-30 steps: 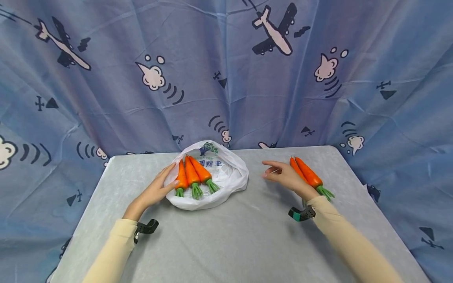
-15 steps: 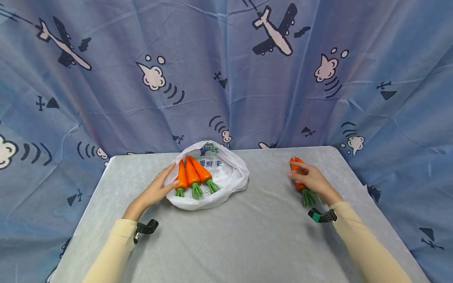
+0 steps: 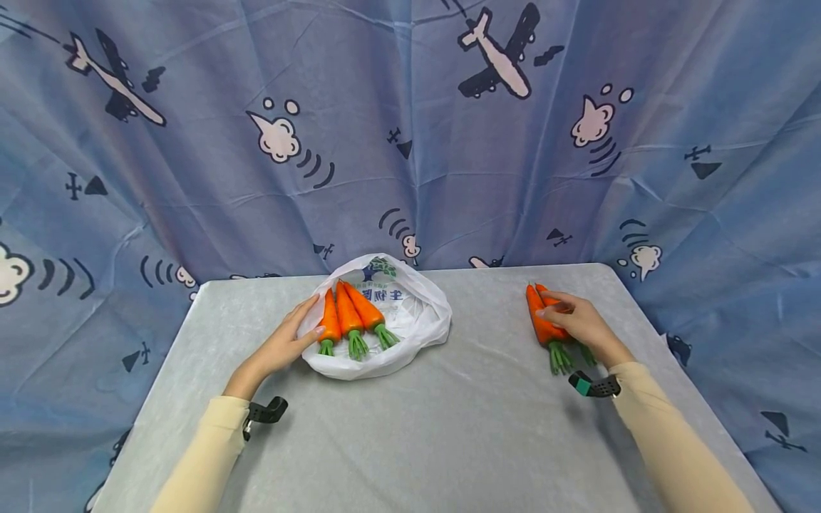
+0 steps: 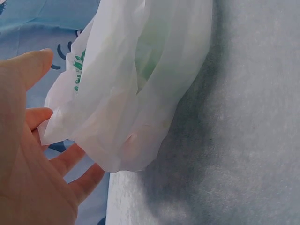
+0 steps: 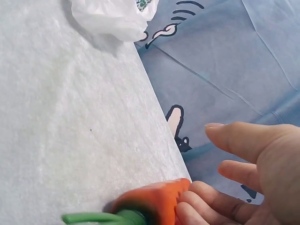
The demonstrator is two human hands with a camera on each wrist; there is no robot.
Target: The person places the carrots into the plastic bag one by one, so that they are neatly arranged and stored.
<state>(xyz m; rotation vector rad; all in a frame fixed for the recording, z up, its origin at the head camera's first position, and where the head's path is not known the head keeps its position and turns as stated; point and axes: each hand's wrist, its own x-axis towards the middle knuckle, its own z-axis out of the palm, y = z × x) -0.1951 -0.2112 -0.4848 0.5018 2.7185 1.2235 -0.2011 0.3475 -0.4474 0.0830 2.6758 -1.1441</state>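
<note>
A white plastic bag [image 3: 417, 313] lies open at the table's far middle, with three orange carrots [image 3: 349, 317] on it, green tops toward me. My left hand [image 3: 300, 325] rests with straight fingers against the bag's left edge. In the left wrist view the bag [image 4: 140, 93] bulges beside the spread fingers [image 4: 61, 161]. At the far right lie two more carrots [image 3: 540, 324]. My right hand [image 3: 559, 311] covers the right one, fingers curled onto it. In the right wrist view that carrot [image 5: 154, 201] sits against the curled fingers [image 5: 206, 194], thumb held apart.
The grey table [image 3: 417, 427] ends just right of the two carrots. A blue curtain [image 3: 410, 142] printed with planes and clouds hangs behind and around it. A black clip sits on each wrist.
My right hand moved right from mid-table onto the two carrots and curled over them; the carrots shifted slightly. The left hand and the bag stayed put.
</note>
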